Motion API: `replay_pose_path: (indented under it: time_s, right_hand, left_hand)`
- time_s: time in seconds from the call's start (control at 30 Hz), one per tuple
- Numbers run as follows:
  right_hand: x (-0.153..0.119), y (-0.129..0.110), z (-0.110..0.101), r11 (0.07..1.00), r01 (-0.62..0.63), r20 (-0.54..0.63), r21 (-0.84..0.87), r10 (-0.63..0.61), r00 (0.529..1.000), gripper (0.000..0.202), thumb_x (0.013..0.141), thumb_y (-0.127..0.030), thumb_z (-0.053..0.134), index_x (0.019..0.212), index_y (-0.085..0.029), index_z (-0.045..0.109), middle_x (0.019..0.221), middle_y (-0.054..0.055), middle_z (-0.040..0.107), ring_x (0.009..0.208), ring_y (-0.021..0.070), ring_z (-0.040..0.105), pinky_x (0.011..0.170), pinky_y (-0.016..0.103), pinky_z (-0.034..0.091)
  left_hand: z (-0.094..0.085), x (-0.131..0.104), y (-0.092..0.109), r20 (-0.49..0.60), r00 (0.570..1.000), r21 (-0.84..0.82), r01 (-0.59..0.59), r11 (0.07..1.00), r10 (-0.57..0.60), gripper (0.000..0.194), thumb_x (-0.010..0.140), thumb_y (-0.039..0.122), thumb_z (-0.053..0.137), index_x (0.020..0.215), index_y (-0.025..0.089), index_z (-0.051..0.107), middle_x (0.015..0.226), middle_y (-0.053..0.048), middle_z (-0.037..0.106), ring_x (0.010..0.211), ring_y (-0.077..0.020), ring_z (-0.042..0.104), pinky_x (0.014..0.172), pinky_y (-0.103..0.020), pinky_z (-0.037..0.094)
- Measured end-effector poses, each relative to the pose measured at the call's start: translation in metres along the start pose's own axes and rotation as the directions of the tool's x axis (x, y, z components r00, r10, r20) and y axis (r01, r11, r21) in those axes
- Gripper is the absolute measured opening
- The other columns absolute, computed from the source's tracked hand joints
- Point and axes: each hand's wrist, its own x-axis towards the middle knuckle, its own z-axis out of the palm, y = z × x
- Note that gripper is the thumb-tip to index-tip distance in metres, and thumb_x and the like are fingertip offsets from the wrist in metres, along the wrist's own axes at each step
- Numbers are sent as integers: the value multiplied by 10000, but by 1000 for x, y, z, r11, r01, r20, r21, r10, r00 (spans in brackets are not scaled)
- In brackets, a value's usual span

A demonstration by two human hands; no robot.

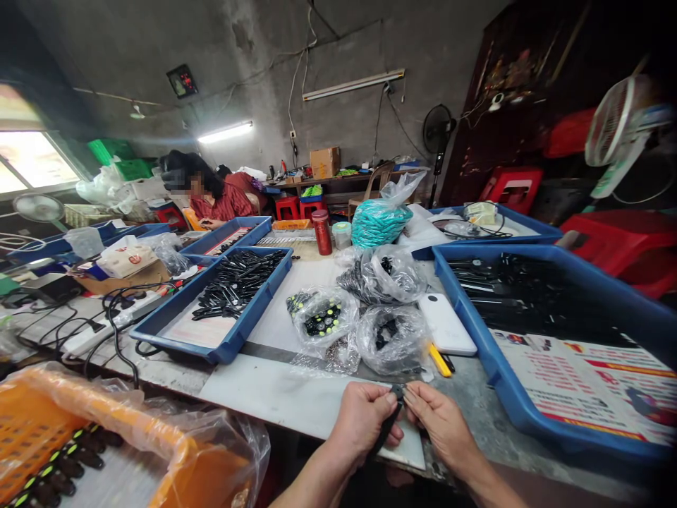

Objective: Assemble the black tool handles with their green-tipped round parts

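Observation:
My left hand (pixel 364 418) is closed around a long, narrow black part (pixel 388 427), whose rounded top end sticks up past the thumb. The fingers of my right hand (pixel 438 418) pinch together right at that end; anything tiny between them is too small to make out. Both hands are over the front edge of a white board (pixel 296 395). Just beyond them sit a clear bag of small black pieces (pixel 388 346), a bag of black pieces with yellow-green dots (pixel 322 317) and a small bag of shiny bits (pixel 341 355).
Blue trays with black parts stand left (pixel 264 286) and right (pixel 491 353). A white phone (pixel 447 324) and yellow-handled cutter (pixel 440 360) lie nearby. An orange crate (pixel 174 451) is at front left. A person in red (pixel 227 201) sits further back.

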Motion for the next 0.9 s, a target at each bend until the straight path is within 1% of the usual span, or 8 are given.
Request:
replay_pose_path:
  time_s: [0.2, 0.4, 0.53, 0.7, 0.9]
  right_hand:
    - [0, 0, -1, 1000, 20, 8, -7, -20, 1000, 458, 735, -597, 498, 564, -172, 483, 490, -44, 378, 434, 109, 323, 411, 216, 280]
    - [-1, 1, -1, 1000, 7, -4, 1, -7, 1000, 459, 733, -596, 504, 567, -169, 485, 490, -47, 378, 421, 102, 317, 402, 211, 275]
    - [-1, 0, -1, 1000, 15, 8, -11, -15, 1000, 455, 741, -590, 501, 572, -168, 497, 491, -42, 390, 427, 108, 330, 408, 217, 282]
    - [0, 1, -2, 1000, 23, 25, 15, -23, 999, 428, 750, -558, 510, 580, -166, 509, 489, -42, 399, 432, 109, 334, 415, 216, 272]
    - [0, 3, -2, 999, 32, 25, 12, -32, 999, 418, 766, -545, 502, 602, -161, 518, 495, -43, 399, 442, 108, 326, 422, 217, 264]
  left_hand:
    - [0, 1, -2, -9, 1000, 31, -19, 999, 19, 385, 565, 516, 587, 509, 142, 517, 388, 18, 463, 328, -83, 395, 369, -217, 322]
    - [-1, 2, -3, 4, 999, 60, -42, 997, 42, 373, 592, 503, 570, 514, 139, 543, 378, 23, 457, 321, -76, 376, 370, -214, 314]
    - [-1, 2, -5, 2, 999, 45, -35, 998, 35, 378, 585, 509, 577, 519, 138, 539, 392, 20, 467, 324, -81, 390, 365, -215, 314]
    - [-2, 3, -7, 1, 1000, 20, -22, 1000, 22, 372, 591, 499, 581, 535, 134, 532, 407, 19, 479, 324, -83, 407, 356, -208, 315]
    - [-1, 2, -5, -1, 1000, 33, -22, 999, 22, 365, 595, 491, 579, 524, 136, 530, 384, 26, 460, 315, -73, 382, 362, -207, 309]
